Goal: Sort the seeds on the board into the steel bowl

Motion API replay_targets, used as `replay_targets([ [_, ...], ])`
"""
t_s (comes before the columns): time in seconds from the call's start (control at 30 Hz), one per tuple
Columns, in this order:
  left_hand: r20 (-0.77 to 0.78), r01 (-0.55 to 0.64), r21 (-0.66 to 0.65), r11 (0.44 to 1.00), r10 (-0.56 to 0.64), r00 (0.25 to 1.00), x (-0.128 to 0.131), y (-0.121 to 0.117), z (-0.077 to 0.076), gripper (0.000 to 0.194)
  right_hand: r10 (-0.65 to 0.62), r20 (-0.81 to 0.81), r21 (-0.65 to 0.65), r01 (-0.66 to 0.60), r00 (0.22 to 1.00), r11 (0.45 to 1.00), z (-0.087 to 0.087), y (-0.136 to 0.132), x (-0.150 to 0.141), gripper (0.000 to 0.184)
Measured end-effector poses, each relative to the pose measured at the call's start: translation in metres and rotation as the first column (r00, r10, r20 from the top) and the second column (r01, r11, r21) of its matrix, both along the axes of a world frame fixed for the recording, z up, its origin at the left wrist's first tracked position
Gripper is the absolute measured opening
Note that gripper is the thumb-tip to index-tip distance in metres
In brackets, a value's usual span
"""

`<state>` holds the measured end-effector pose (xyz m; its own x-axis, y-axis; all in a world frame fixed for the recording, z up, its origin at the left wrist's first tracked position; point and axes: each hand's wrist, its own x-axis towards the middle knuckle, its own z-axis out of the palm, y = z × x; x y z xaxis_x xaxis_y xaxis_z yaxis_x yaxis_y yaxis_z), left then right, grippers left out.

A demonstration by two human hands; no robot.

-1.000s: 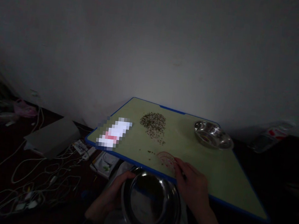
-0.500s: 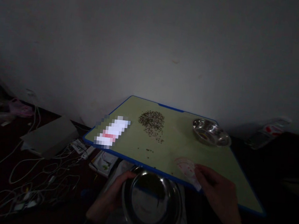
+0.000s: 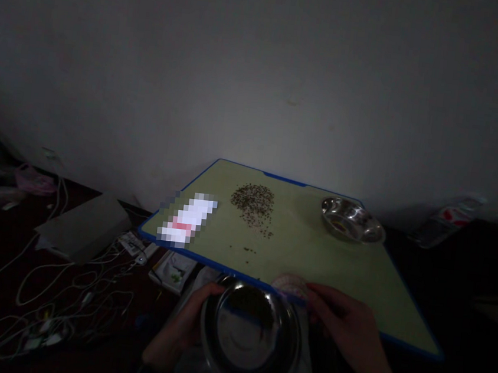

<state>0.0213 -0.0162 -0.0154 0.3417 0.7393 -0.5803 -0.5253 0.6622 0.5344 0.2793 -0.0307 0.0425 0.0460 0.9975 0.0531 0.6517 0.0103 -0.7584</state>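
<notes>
Dark granules [image 3: 253,202], small and too many to count, lie in one loose, ragged patch on the far half of one tabletop [image 3: 305,246], smooth, pale green and blue-edged; a few strays lie nearer its front edge. Two round, shiny metal bowls are present: the far bowl [image 3: 352,222] stands at the tabletop's right side, and the near bowl [image 3: 246,340] sits just below the front edge. The left hand [image 3: 186,319] is curled on the near bowl's left rim, thumb over the edge. The right hand [image 3: 346,321] is closed, pinching one thin, curved, red-patterned piece [image 3: 291,286], apparently plastic, at the front edge beside the near bowl; poor light obscures its outline. One bright, pixelated rectangle [image 3: 190,219] lies at left. Beyond the tabletop are one grey box [image 3: 84,225], one pink bag [image 3: 33,180], tangled pale cables [image 3: 82,287] and one clear, red-marked bottle [image 3: 447,222].
</notes>
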Motion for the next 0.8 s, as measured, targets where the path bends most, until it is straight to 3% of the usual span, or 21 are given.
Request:
replay_targets([
  [0.13,-0.01,-0.019,0.01,1.0,0.019,1.0,-0.003,0.001,0.002,0.018,-0.04,0.007,0.073,0.039,0.999,0.997,-0.001,0.01,-0.007,0.032],
  [0.23,0.042,-0.007,0.046,0.999,0.005,0.999,-0.005,0.001,0.004,0.018,0.026,-0.02,0.076,-0.025,0.999,0.997,-0.001,0.017,-0.015,0.031],
  [0.4,0.014,-0.112,0.073,0.991,0.111,0.994,-0.01,0.0,0.006,0.013,0.133,-0.052,0.042,-0.131,0.99,0.99,0.001,0.023,-0.023,0.03],
  [0.53,0.002,-0.093,0.039,0.995,0.093,0.996,-0.014,0.004,0.004,0.013,0.071,-0.064,0.079,-0.066,0.995,0.995,0.001,0.033,-0.023,0.032],
  [0.63,-0.004,-0.091,0.037,0.995,0.091,0.996,-0.019,0.008,0.001,0.013,0.036,-0.008,0.158,-0.035,0.999,0.987,0.002,0.048,-0.025,0.033],
  [0.8,-0.024,-0.122,0.087,0.989,0.124,0.992,-0.027,0.008,-0.004,0.013,0.096,0.1,0.23,-0.117,0.99,0.966,0.009,0.072,-0.034,0.029],
])
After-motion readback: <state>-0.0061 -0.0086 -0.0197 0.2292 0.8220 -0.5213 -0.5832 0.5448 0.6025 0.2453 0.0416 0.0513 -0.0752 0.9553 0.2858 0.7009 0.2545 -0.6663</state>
